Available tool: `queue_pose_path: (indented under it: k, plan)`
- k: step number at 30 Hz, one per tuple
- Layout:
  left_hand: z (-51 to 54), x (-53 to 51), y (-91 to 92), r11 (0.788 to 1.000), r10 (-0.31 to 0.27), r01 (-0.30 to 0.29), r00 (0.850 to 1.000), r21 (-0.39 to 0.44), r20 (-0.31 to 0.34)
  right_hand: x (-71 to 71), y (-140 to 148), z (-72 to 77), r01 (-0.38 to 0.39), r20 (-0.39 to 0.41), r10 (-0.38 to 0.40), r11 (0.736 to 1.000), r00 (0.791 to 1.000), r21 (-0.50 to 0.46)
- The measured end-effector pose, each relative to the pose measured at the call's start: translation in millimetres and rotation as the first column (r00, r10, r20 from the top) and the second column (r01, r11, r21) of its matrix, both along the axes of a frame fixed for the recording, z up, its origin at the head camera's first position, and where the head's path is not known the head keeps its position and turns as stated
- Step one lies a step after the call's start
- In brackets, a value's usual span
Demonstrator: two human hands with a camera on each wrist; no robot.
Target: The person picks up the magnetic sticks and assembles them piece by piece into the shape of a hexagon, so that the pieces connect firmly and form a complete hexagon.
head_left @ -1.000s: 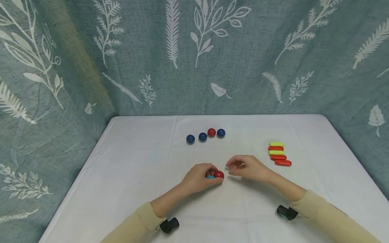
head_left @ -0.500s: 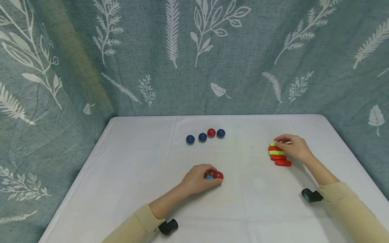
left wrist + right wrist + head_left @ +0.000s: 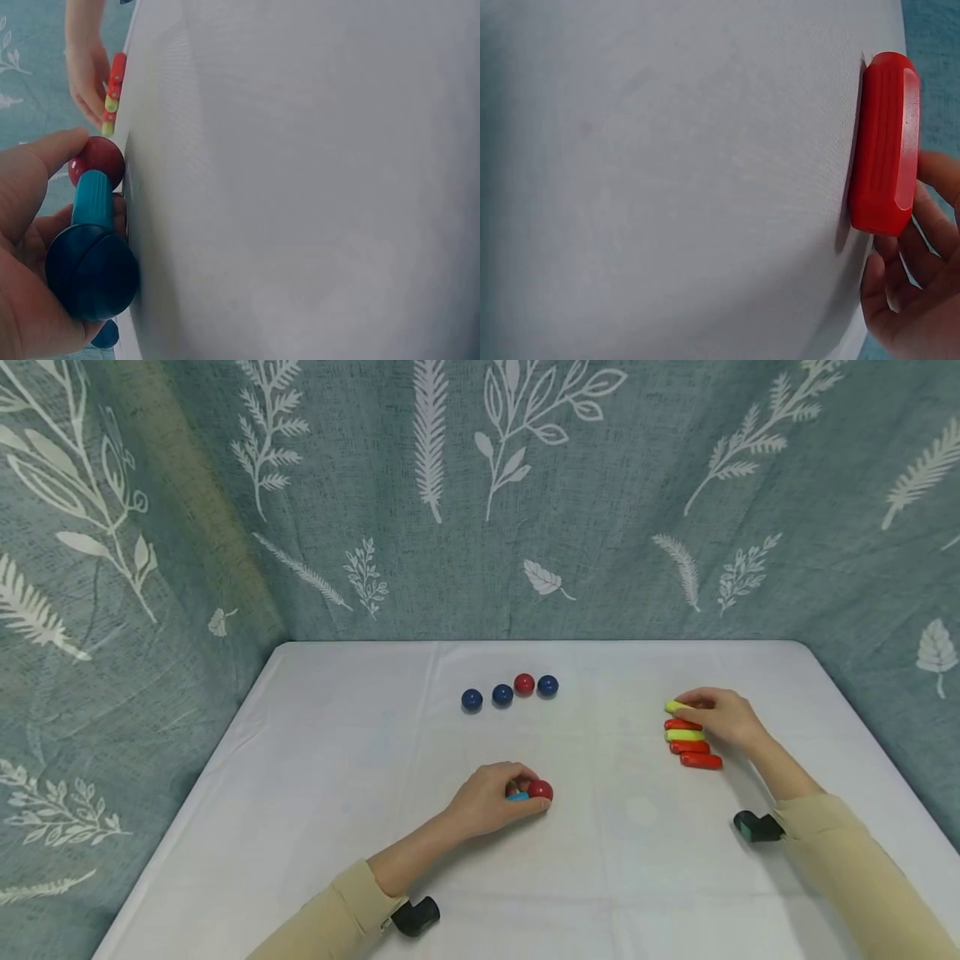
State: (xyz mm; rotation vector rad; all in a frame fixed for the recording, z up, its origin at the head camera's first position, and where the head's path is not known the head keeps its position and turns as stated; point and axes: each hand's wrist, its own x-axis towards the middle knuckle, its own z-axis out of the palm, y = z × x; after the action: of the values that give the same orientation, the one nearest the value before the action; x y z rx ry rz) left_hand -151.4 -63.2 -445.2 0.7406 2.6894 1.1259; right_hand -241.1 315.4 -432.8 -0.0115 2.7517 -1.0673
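My left hand holds a joined piece over the middle of the table. In the left wrist view it is a red ball, a light-blue rod and a dark blue ball in line. The thumb and fingers curl round it; the head view hides the dark blue ball. At the right, my right hand pinches the farthest yellow-green rod of a row, covering most of it. Below that hand lie a red rod, another yellow-green rod and further red rods.
Toward the back of the white table stand several balls: a dark blue ball at the left end and a red ball among others. A patterned curtain hangs behind the table and at its sides.
My right hand went from beside the left hand to the rods at the right and took hold of the farthest yellow-green one, now slightly apart from the red rod. The left hand stays put.
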Motion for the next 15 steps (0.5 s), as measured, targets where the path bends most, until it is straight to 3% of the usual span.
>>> queue_pose_path:
  k: [7, 11, 15]
  plan:
    - [-0.5, 0.1, -0.5, 1.0, 0.0, 0.0, 1.0, 0.014, -0.004, 3.1, -20.9, 3.5, -0.052, -0.115, 0.053, 0.999, 0.992, 0.013]
    - [-1.7, 0.3, -1.0, 1.0, -0.001, 0.001, 1.0, 0.019, -0.004, 13.3, -46.6, 5.2, -0.147, -0.167, 0.141, 0.989, 0.976, -0.026]
    - [-2.8, 0.0, -0.8, 1.0, 0.002, -0.002, 1.0, 0.017, -0.004, 27.1, -75.0, 3.3, -0.271, -0.184, 0.253, 0.96, 0.95, -0.076]
